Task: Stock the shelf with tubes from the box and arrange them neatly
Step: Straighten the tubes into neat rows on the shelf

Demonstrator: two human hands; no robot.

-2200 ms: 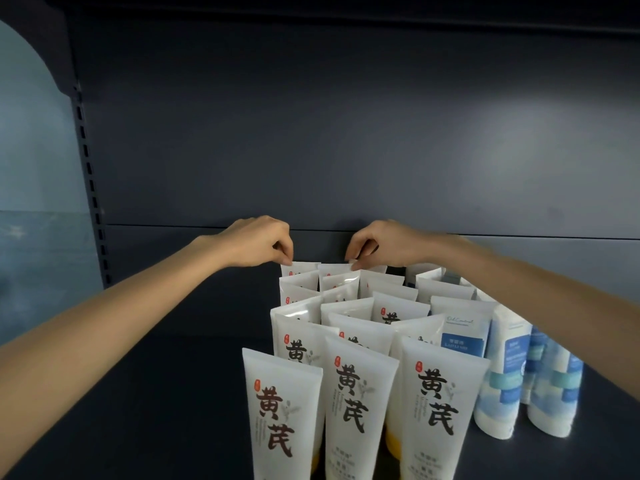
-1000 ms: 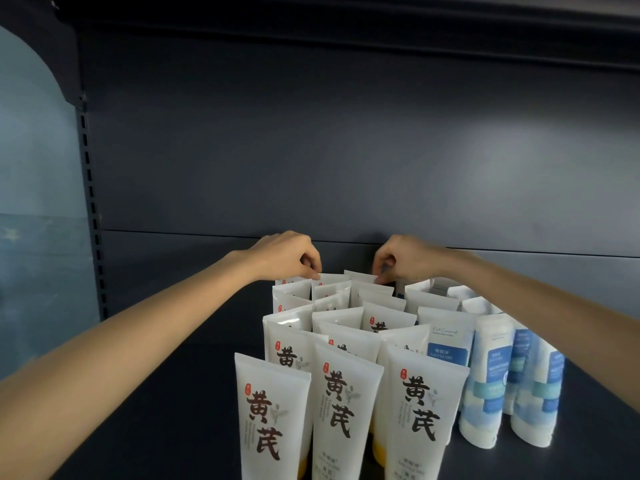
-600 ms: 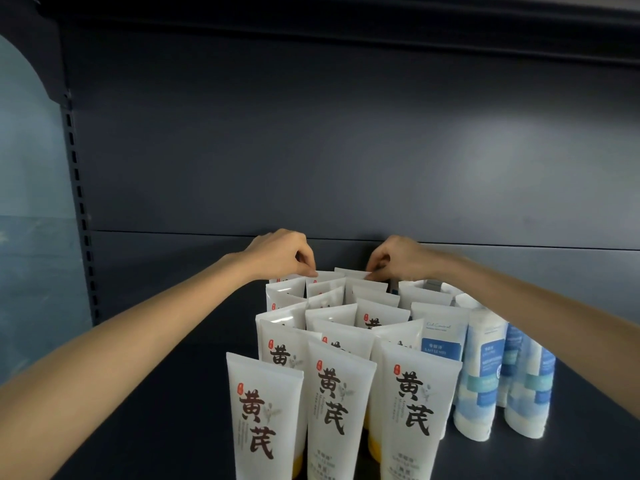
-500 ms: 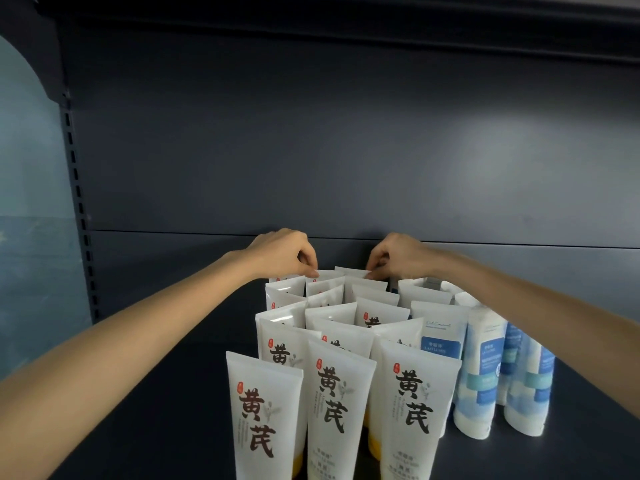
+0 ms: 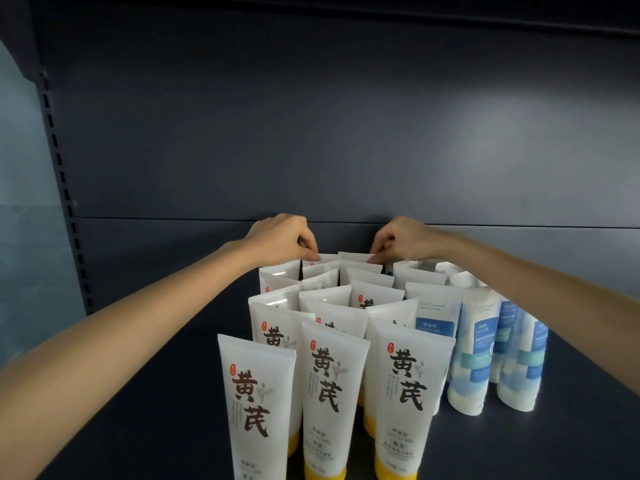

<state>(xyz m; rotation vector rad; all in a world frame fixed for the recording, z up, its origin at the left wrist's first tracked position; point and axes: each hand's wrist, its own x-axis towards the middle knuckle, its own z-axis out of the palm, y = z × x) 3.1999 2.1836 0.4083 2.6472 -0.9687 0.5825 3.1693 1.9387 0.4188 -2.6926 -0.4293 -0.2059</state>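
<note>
Several white tubes with yellow caps and dark lettering (image 5: 332, 393) stand cap-down in rows on the dark shelf (image 5: 156, 393). At the back of the rows, my left hand (image 5: 280, 240) pinches the top edge of a rear tube (image 5: 323, 258). My right hand (image 5: 401, 239) pinches the top edge of the neighbouring rear tube (image 5: 356, 257). Both arms reach in from the lower corners. The box is not in view.
Blue-and-white tubes (image 5: 474, 355) stand in rows just right of the white ones. The shelf's dark back panel (image 5: 346, 133) rises right behind my hands. A perforated upright (image 5: 65, 202) bounds the shelf on the left.
Both hands stayed at the rear tubes, shifting slightly closer together over their top edges. The view has drifted a little.
</note>
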